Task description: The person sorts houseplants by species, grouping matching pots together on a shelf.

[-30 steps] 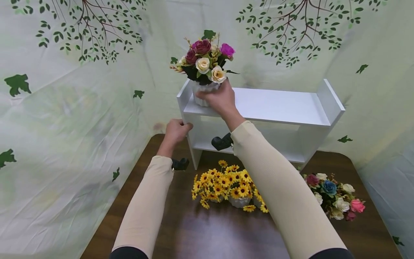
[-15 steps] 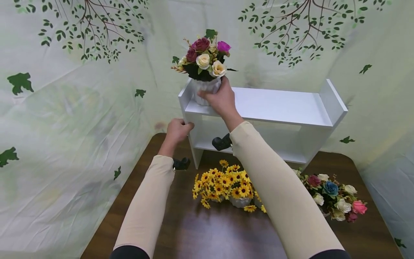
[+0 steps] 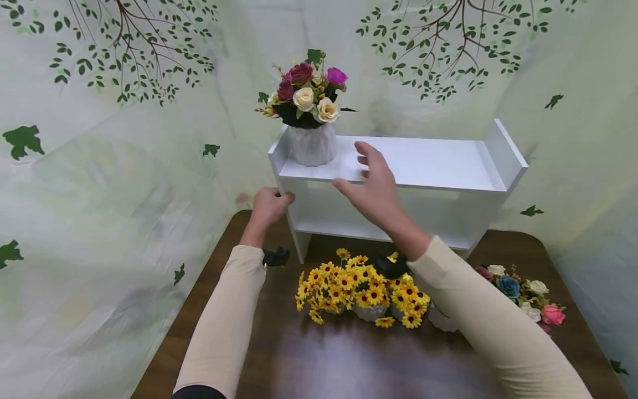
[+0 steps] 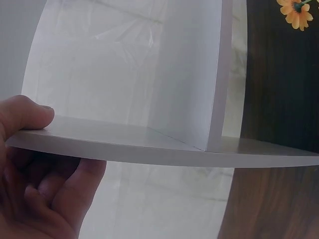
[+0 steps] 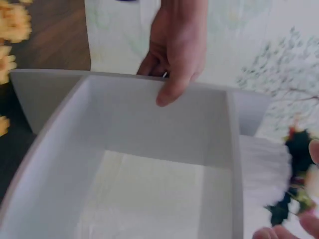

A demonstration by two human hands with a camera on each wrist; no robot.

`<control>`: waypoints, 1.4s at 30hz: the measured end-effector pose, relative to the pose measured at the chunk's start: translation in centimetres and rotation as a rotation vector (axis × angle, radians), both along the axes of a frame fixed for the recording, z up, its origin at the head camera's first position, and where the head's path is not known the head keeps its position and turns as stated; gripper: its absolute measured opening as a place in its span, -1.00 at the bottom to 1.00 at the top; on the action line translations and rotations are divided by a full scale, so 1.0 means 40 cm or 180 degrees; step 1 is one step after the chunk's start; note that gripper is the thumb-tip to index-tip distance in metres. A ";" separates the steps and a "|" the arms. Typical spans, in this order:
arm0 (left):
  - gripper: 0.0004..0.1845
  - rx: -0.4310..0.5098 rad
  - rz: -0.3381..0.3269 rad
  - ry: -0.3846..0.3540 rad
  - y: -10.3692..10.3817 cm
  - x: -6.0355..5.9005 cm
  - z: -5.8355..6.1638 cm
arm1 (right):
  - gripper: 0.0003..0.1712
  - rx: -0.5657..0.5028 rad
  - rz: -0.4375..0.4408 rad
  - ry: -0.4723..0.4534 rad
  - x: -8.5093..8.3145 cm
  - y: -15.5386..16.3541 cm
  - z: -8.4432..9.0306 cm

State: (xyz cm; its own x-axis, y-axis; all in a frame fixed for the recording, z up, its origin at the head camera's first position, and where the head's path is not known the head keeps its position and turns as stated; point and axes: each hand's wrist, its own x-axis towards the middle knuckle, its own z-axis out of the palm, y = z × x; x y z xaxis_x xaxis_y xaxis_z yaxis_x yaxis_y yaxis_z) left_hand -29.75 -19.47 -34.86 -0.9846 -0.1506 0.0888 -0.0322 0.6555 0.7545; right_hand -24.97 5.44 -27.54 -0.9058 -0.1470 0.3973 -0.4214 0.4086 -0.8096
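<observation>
A white ribbed pot of artificial roses, in maroon, cream and magenta, stands upright on the top board at the left end of a white shelf. To the right of the pot and apart from it, my right hand is in the air with fingers spread, holding nothing. My left hand grips the left side panel of the shelf. In the left wrist view the thumb lies on one face of that panel, with the fingers curled behind it.
Pots of small yellow daisy-like flowers stand on the dark wooden table before the shelf. Mixed roses stand at the right, partly behind my right sleeve. A printed cloth backdrop hangs behind.
My right hand has let go of the white flower pot and drawn back to the right and down. The pot stays on the top board. My left hand keeps its grip on the panel.
</observation>
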 end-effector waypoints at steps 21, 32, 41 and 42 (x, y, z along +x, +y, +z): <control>-0.65 0.0027 0.0007 -0.0078 0.001 0.003 0.000 | -0.57 0.0130 -0.2623 -0.0317 0.300 0.677 -0.348; -0.65 0.0059 0.0009 -0.0143 0.002 0.002 -0.005 | -0.45 0.0246 -0.3393 -0.1541 0.326 0.811 -0.485; -0.66 0.0025 0.0042 -0.0101 0.004 0.006 -0.004 | -0.51 0.0184 -0.3263 -0.1486 0.326 0.843 -0.597; -0.65 0.0007 0.0040 -0.0096 0.004 0.006 -0.004 | -0.51 0.0208 -0.3212 -0.1528 0.325 0.844 -0.608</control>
State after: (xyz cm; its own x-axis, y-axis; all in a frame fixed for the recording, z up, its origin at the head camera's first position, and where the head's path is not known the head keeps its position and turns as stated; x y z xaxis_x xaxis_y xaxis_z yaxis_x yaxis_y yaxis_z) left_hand -29.51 -19.32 -35.02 -0.9849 -0.1630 0.0589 -0.0630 0.6532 0.7545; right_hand -11.97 39.21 -51.88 -0.6791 0.7340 -0.0069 0.4775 0.4345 -0.7637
